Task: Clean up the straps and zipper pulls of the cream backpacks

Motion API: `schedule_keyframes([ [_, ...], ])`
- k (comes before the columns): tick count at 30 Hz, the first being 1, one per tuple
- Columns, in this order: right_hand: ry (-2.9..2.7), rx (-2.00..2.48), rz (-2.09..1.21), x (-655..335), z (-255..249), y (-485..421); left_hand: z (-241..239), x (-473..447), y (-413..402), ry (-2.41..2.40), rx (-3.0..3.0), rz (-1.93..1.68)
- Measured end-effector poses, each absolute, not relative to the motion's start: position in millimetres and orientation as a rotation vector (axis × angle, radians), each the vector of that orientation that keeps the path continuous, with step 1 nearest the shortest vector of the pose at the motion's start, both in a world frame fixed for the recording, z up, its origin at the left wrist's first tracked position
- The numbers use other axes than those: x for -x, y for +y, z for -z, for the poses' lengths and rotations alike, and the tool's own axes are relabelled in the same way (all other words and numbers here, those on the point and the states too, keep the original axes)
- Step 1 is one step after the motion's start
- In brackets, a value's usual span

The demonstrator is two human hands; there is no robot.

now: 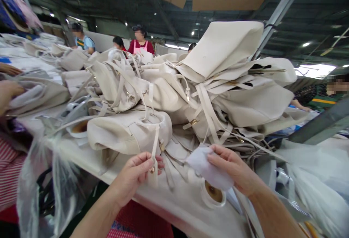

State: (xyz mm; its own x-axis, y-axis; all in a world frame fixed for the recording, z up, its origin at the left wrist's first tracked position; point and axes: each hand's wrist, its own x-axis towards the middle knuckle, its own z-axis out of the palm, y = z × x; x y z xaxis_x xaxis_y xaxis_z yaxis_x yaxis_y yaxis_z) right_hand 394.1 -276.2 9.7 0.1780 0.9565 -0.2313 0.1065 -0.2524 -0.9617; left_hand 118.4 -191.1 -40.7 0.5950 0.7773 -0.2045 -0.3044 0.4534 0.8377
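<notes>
From where I stand, the pale table point(177, 196) is the biggest thing here, buried under a high heap of cream bags point(169, 89), with people at work beyond it. Clear plastic point(319, 176) bunches up along the right side. At the near edge of the heap one cream bag point(111, 132) lies on its side, just ahead of the left hand point(140, 167). That hand's grip is closed in a pinch, thumb against fingers, on the bag's narrow strap point(155, 143). The right hand point(231, 165) has its grip pinched on a crumpled white cloth point(208, 169), which hangs over the table near a small round tub point(212, 204) of something brown. Smallest of all, a gold-coloured fitting point(152, 170) shows by the left fingers.
</notes>
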Motion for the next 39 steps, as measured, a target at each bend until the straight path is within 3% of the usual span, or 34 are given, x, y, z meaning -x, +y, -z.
schedule_keyframes([
  [8, -1.382, 1.338, -1.422, -315.9, -0.2, -212.6, 27.9, -120.7, -199.9, 0.584, -0.930, -0.830],
  [24, -0.903, 0.961, -1.646, -295.2, 21.7, -205.0, 43.3, -126.5, -199.6, 0.905, -1.092, -0.947],
  [34, -0.765, 1.056, -1.398, -281.8, 12.1, -188.8, 52.1, -130.2, -203.3, 0.925, -1.272, -1.089],
  [39, -0.860, 1.089, -1.435, -285.2, 9.3, -190.1, 52.5, -130.6, -207.8, 0.952, -1.260, -1.069],
])
